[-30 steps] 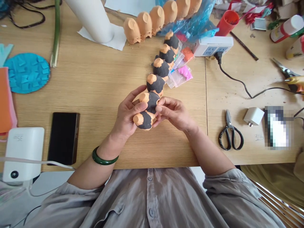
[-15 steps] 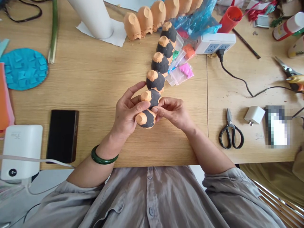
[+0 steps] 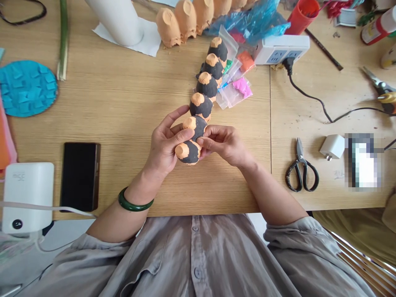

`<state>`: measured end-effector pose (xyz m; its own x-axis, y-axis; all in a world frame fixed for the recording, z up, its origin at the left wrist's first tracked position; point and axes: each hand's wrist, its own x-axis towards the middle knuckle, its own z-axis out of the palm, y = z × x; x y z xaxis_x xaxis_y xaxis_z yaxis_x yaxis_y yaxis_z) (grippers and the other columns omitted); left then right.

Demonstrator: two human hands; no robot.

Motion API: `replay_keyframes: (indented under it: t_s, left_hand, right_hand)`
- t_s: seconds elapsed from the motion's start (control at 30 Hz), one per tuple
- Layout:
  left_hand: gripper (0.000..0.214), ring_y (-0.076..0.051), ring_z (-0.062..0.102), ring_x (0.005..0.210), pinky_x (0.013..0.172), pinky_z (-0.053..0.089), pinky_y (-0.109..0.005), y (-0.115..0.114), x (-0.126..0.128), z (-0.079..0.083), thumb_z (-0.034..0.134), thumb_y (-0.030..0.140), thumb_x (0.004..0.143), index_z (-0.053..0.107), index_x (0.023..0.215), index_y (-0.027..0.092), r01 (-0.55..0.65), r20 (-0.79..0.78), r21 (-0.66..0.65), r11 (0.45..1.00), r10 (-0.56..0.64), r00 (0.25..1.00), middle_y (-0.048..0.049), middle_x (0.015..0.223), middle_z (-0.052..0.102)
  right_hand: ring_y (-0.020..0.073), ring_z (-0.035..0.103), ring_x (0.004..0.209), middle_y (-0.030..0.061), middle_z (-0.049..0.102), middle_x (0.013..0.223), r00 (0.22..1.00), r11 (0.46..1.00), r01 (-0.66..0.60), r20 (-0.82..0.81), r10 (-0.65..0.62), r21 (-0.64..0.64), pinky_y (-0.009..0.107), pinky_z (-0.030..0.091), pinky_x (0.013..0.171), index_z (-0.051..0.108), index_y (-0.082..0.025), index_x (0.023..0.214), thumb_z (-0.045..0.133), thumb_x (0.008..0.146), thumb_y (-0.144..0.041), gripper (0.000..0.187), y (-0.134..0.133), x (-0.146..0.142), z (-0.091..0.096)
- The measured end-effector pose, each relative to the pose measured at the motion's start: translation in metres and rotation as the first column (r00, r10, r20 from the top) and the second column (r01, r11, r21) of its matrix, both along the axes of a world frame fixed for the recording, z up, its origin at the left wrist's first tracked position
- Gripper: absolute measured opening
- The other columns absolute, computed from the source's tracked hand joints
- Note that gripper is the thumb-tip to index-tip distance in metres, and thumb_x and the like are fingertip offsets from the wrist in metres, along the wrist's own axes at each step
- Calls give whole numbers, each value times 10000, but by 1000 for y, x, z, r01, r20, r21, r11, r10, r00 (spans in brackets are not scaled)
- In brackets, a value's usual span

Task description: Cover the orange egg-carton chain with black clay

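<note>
A strip of egg-carton-like cups [image 3: 202, 109], orange at the tips and edges with black bands around them, runs away from me over the table. My left hand [image 3: 167, 142] is closed around its near end from the left, thumb on top between two cups. At the same end, my right hand [image 3: 222, 144] pinches the strip's right edge between thumb and fingers; the fingertips are partly hidden behind the cups. Beyond it stands a similar all-orange strip [image 3: 185, 18].
Small bags of coloured clay [image 3: 238, 90] and a white power strip [image 3: 283, 49] lie right of the cups. Scissors [image 3: 299, 167], a white charger [image 3: 331, 146] and a black cable are farther right. At left are a phone [image 3: 79, 177], a power bank [image 3: 27, 196] and a blue disc [image 3: 27, 88].
The far end of the black-banded strip has come down toward me, apart from the all-orange strip. Both hands keep their hold on the near end; the view has shifted slightly.
</note>
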<state>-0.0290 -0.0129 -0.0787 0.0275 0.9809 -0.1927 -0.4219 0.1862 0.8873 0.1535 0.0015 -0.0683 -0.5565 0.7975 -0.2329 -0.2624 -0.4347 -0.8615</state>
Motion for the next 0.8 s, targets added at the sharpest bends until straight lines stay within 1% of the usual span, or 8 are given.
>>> replay_keyframes:
  t_s: [0.07,0.2,0.3,0.4,0.5,0.6,0.7,0.8]
  left_hand:
    - [571,-231,835,985,771,646,-308,0,-1,0,1025,400,717,813,1240,313,5,-9,1,1000,-5,1000,2,1133,874]
    - [585,-363,751,1322,868,656,-391,0,-3,3,1011,440,730,796,1265,341,-26,-58,-10,1000,25,998,-9,1203,857]
    - [668,-424,582,1538,986,623,-452,-1,-4,6,999,484,747,757,1347,317,-58,-87,20,998,59,994,-32,1327,822]
    - [653,-409,516,1597,1019,600,-462,0,-6,7,990,485,766,751,1353,328,-64,-87,47,997,68,994,2,1400,798]
    - [529,-332,655,1469,952,632,-407,0,-6,9,992,445,775,797,1260,366,-96,-54,72,993,100,994,51,1342,826]
    - [461,-246,789,1197,850,641,-345,-1,-3,11,988,386,791,820,1220,364,-124,-39,117,985,129,991,67,1247,855]
    - [446,-170,804,927,783,630,-302,-2,-1,11,982,343,804,820,1219,358,-123,-38,175,977,131,991,58,1119,875]
    - [498,-158,797,853,762,617,-285,-4,-1,9,970,336,825,782,1287,332,-108,-66,208,972,124,990,39,983,863]
  right_hand:
    - [121,747,608,-13,747,681,1000,1000,7,1,-7,-16,257,691,657,680,-163,770,1011,713,-570,528,-1,-1,-1]
    - [129,745,619,-12,746,687,999,997,36,12,-35,-67,271,706,639,685,-166,805,972,761,-605,527,-2,-5,-2]
    - [166,787,744,34,791,804,999,995,27,-31,-30,-97,319,738,680,708,-164,861,894,832,-667,537,-2,-6,-2]
    - [182,799,820,72,823,943,998,994,25,-60,-32,-103,333,747,685,739,-160,907,854,867,-683,537,-1,-5,-3]
    - [181,797,824,68,812,918,999,997,20,-36,-23,-69,319,742,675,746,-159,908,855,874,-675,528,-1,-4,-4]
    - [171,789,814,42,782,858,999,999,35,-2,-35,-20,305,735,670,740,-159,890,868,868,-658,516,-3,-6,-3]
    - [154,776,765,15,762,810,999,999,53,11,-53,-5,296,730,665,738,-157,878,910,828,-637,513,-5,-8,-2]
    - [144,771,709,2,761,761,998,998,57,3,-57,-26,292,727,668,730,-154,847,952,786,-614,514,-6,-8,-2]
